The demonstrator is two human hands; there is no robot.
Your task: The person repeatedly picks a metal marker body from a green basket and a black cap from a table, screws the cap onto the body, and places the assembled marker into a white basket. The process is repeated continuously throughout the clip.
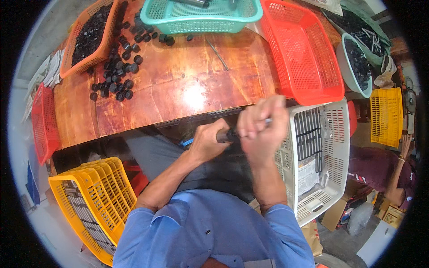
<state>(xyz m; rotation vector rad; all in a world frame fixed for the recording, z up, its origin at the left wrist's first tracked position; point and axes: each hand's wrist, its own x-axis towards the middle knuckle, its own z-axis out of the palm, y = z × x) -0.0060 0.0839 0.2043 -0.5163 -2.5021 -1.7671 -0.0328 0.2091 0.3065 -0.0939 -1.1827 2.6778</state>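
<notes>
Assembly step, looks like: left hand [206,142] closed on a dark rod [226,135] just below the surface [187,89] edge; right hand [263,127] fisted over its other end w/ something pale, blurred. Next probably needs a firm, straight push or twist.
</notes>
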